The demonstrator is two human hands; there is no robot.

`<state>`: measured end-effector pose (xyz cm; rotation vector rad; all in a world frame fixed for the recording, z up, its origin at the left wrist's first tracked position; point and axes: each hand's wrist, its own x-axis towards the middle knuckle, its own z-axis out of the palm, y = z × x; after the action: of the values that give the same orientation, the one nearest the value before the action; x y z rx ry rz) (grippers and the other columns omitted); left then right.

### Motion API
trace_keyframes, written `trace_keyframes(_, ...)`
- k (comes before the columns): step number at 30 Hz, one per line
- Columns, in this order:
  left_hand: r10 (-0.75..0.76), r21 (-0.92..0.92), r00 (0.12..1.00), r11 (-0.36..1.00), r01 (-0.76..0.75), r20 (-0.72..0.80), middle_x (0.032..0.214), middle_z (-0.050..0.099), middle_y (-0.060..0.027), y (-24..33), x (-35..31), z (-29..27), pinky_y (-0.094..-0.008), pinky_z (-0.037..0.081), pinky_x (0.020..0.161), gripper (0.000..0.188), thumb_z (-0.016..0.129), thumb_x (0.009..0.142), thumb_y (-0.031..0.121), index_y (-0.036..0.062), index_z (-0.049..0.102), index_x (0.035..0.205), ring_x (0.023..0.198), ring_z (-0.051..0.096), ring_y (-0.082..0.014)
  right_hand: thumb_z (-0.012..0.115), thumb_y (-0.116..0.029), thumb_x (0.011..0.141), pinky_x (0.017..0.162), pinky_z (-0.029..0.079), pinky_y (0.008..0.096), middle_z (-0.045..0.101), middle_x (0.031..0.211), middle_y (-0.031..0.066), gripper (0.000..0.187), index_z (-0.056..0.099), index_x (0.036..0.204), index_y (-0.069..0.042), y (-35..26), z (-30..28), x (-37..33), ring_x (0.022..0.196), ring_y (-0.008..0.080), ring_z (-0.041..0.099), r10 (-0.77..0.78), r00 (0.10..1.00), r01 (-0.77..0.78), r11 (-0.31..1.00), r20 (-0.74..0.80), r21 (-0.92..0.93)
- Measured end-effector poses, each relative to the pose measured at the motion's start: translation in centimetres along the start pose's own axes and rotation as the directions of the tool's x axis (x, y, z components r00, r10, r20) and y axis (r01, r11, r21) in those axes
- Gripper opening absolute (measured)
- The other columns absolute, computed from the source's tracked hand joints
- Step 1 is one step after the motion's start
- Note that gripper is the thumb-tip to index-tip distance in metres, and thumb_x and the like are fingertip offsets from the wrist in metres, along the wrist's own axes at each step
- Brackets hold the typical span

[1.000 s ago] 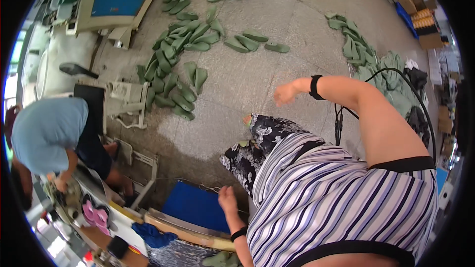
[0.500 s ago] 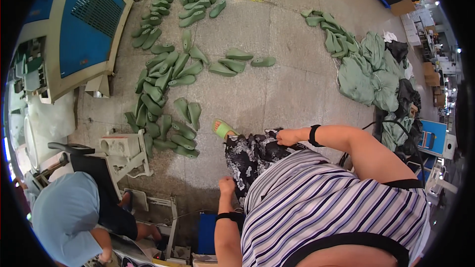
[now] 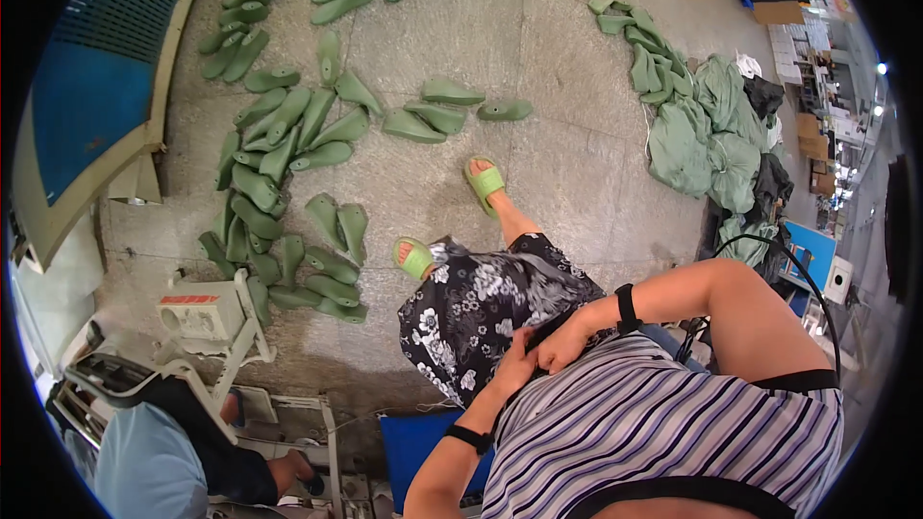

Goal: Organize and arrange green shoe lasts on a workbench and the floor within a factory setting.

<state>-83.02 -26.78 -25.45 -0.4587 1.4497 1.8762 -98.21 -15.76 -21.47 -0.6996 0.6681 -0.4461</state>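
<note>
My left hand (image 3: pixel 516 363) and my right hand (image 3: pixel 563 344) meet at my waist, at the top of my black and white floral trousers (image 3: pixel 447 312). Both hands have their fingers curled in, close to a dark strip of cloth by the hem of my striped shirt (image 3: pixel 635 423). What lies between the fingers is hidden. Each wrist wears a black band. My feet, in green slide sandals (image 3: pixel 485 185), are on the floor, one ahead of the other. Many green shoe lasts (image 3: pixel 279 125) lie on the floor ahead and to the left.
Green sacks (image 3: pixel 683 146) and more lasts are heaped at the right. A blue and cream machine (image 3: pixel 96 86) stands at the left. Below it are a pale metal frame (image 3: pixel 207 317) and a seated person in a light blue shirt (image 3: pixel 149 461). A black cable (image 3: pixel 817 279) arches at the right.
My left hand has risen from my side to join the right at my waist. Another foot has come into view ahead. The lasts and machine have shifted left in view.
</note>
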Motion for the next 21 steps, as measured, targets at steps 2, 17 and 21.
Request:
trace_keyframes(2,-0.244,0.249,0.943,0.951,0.186,0.228,0.114,0.058,-0.0275,1.3,1.6,0.6,-0.0452,0.047,0.086,0.055,0.052,0.087,0.028,0.0054,0.036,0.134,0.103,0.058,-0.043,0.057,-0.021,0.084,0.069,0.043,0.0372,0.062,0.077,0.0126,0.027,0.06,0.081,0.006,2.8,-1.9,-0.9,0.072,0.0201,0.054,-0.024,0.999,0.025,1.0,0.036,-0.016)
trace_keyframes(17,0.069,0.027,0.696,0.992,-0.125,0.714,0.098,0.067,-0.0129,7.0,36.0,-18.6,-0.0318,0.049,0.083,0.025,0.059,0.087,0.012,0.0006,0.062,0.109,0.09,0.063,-0.019,0.065,-0.04,0.084,0.072,0.05,0.0349,0.058,0.102,0.0144,0.056,0.047,0.116,0.002,28.1,-41.0,-10.9,0.091,0.021,0.058,0.471,-0.063,0.107,0.88,-0.88,0.463)
trace_keyframes(21,0.513,0.765,0.853,0.586,-0.267,-0.095,0.111,0.06,-0.0204,1.7,47.3,-30.7,-0.0431,0.043,0.091,0.031,0.059,0.078,0.004,-0.0026,0.059,0.108,0.107,0.055,-0.0353,0.067,-0.051,0.079,0.077,0.048,0.0384,0.049,0.117,0.0211,0.089,0.026,0.132,0.008,33.5,-47.5,-7.4,0.102,0.0281,0.053,0.615,-0.266,0.265,0.787,-0.742,0.557)
